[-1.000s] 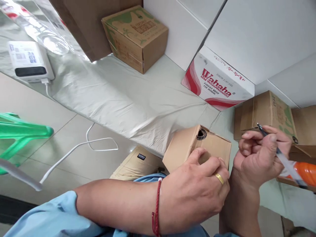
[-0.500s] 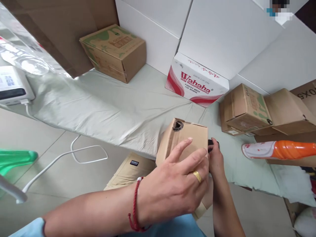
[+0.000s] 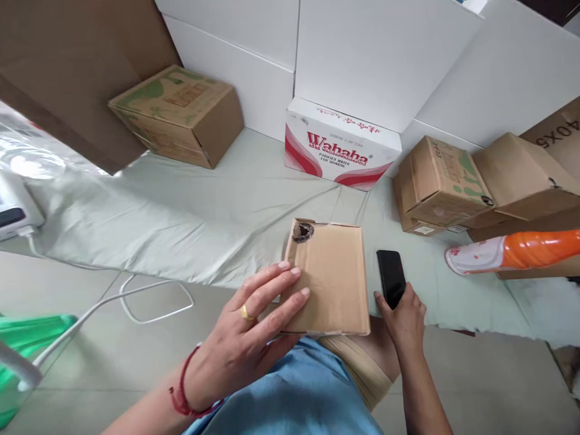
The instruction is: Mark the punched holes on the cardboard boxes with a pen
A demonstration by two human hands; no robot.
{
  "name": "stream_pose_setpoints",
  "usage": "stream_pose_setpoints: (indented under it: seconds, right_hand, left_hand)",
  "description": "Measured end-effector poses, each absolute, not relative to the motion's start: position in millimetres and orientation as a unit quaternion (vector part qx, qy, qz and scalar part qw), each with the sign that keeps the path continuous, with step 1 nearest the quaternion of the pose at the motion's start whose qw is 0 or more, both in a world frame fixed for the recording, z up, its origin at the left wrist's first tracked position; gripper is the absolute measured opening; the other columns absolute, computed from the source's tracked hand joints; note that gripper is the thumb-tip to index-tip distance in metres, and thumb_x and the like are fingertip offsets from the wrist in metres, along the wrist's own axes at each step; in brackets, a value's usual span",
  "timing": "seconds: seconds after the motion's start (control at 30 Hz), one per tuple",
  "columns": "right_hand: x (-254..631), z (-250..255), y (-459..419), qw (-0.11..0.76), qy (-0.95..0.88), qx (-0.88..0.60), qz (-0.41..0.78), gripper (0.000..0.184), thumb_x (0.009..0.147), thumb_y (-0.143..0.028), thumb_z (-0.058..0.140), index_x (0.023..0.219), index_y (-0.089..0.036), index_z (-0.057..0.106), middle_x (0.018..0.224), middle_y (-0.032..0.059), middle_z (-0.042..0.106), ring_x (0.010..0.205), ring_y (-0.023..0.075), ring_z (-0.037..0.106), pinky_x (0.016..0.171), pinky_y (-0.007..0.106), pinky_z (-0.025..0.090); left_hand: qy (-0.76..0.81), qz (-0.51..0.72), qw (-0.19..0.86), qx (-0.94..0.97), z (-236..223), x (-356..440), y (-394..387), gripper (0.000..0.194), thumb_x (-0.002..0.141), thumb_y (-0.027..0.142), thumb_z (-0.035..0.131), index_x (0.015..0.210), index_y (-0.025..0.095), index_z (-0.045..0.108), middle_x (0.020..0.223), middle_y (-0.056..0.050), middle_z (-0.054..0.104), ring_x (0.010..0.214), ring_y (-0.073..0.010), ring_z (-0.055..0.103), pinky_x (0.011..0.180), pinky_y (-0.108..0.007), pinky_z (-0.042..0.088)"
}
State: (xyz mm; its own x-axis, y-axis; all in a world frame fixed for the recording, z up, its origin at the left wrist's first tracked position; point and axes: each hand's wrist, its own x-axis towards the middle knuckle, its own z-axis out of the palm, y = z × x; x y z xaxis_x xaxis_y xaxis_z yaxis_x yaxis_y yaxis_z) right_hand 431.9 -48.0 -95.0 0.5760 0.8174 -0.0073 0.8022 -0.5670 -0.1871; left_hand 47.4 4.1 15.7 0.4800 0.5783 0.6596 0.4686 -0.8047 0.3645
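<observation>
A small brown cardboard box (image 3: pixel 333 284) with a ragged hole at one corner lies at the near edge of the pale green sheet, partly over my lap. My left hand (image 3: pixel 247 329), with a gold ring and a red cord at the wrist, grips the box's left edge, fingers on top. Just right of the box, my right hand (image 3: pixel 403 314) holds a black phone (image 3: pixel 391 277) by its lower end, the phone lying flat over the sheet.
On the green sheet (image 3: pixel 199 205) stand a brown carton (image 3: pixel 179 115), a red-and-white Wahaha carton (image 3: pixel 339 145) and more brown boxes (image 3: pixel 446 181) at the right. An orange-and-white tube (image 3: pixel 516 251) lies at the right. A white cable (image 3: pixel 136 290) trails on the tiled floor.
The pen has gone from my right hand, which now holds a black phone beside the box. The box has tipped flat. My left hand shifted to its left edge.
</observation>
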Motion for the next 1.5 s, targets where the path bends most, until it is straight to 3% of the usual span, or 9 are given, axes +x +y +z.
stream_pose_setpoints:
  seconds: [0.23,0.4,0.53,0.67,0.77,0.93,1.17,1.3,1.5]
  right_hand:
    - [443,-84,-27,0.042,-0.424,-0.902,0.067,0.095,0.084,-0.067,0.067,0.147,0.003,0.063,0.133,0.0372,0.065,0.135,0.0516,0.058,0.114,0.061,0.048]
    - [448,-77,-34,0.097,-0.403,-0.906,0.089,0.109,0.069,-0.076,0.07,0.144,0.003,0.059,0.133,0.0354,0.063,0.133,0.0496,0.061,0.113,0.059,0.052]
    - [450,-70,-34,0.167,-0.374,-0.902,0.132,0.107,0.059,-0.079,0.073,0.136,-0.004,0.063,0.134,0.0322,0.064,0.133,0.0485,0.062,0.108,0.058,0.055]
    - [450,-54,-31,0.285,-0.317,-0.874,0.231,0.098,0.053,-0.074,0.084,0.128,-0.016,0.064,0.121,0.0193,0.075,0.122,0.0415,0.07,0.106,0.055,0.057]
    - [437,-26,-32,0.399,-0.299,-0.813,0.301,0.094,0.06,-0.068,0.091,0.135,-0.02,0.062,0.124,0.0133,0.076,0.117,0.0326,0.072,0.102,0.047,0.059]
    - [379,49,-45,0.518,-0.381,-0.719,0.265,0.083,0.069,-0.048,0.097,0.141,-0.026,0.063,0.138,0.0125,0.072,0.124,0.0279,0.071,0.1,0.039,0.06]
    - [295,91,-43,0.459,-0.515,-0.684,0.238,0.085,0.076,-0.04,0.095,0.15,-0.025,0.057,0.132,0.0146,0.075,0.11,0.0285,0.078,0.085,0.038,0.068]
    - [276,85,-30,0.45,-0.521,-0.697,0.201,0.083,0.077,-0.045,0.093,0.149,-0.023,0.058,0.125,0.0131,0.076,0.103,0.0265,0.079,0.085,0.04,0.068]
    - [272,77,-29,0.427,-0.531,-0.721,0.126,0.086,0.079,-0.058,0.09,0.15,-0.022,0.056,0.128,0.0146,0.074,0.107,0.0292,0.077,0.086,0.044,0.068]
  left_hand:
    - [0.287,0.446,0.061,0.845,6,73,6,0.036,0.115,0.026,0.054,0.142,0.006,0.068,0.149,-0.021,0.063,0.157,-0.0351,0.049,0.132,-0.048,0.046]
    - [0.287,0.467,0.05,0.835,-2,80,4,0.035,0.116,0.029,0.053,0.138,0.007,0.07,0.145,-0.02,0.062,0.154,-0.0358,0.05,0.128,-0.049,0.048]
    - [0.289,0.482,0.042,0.826,-6,89,8,0.03,0.113,0.024,0.055,0.135,0.011,0.071,0.144,-0.018,0.063,0.149,-0.0354,0.052,0.122,-0.05,0.05]
    - [0.292,0.495,0.03,0.818,-5,100,15,0.031,0.106,0.013,0.059,0.134,0.014,0.071,0.14,-0.017,0.066,0.144,-0.0339,0.056,0.117,-0.049,0.054]
    - [0.296,0.498,0.028,0.814,-4,106,19,0.031,0.104,0.014,0.061,0.133,0.014,0.072,0.138,-0.017,0.068,0.142,-0.0336,0.058,0.115,-0.049,0.055]
    - [0.302,0.502,0.024,0.81,-5,113,19,0.031,0.103,0.014,0.064,0.133,0.015,0.072,0.135,-0.018,0.072,0.142,-0.0323,0.06,0.115,-0.048,0.057]
    - [0.297,0.532,0.042,0.792,-13,120,16,0.031,0.106,0.017,0.064,0.136,0.012,0.069,0.143,-0.02,0.069,0.156,-0.0332,0.053,0.127,-0.05,0.054]
    - [0.289,0.54,0.046,0.789,-16,117,17,0.031,0.112,0.022,0.059,0.138,0.008,0.067,0.143,-0.023,0.07,0.161,-0.0333,0.049,0.129,-0.051,0.054]
    - [0.284,0.53,0.052,0.797,-17,116,18,0.037,0.106,0.017,0.066,0.142,0.01,0.066,0.143,-0.022,0.074,0.163,-0.0334,0.049,0.129,-0.052,0.055]
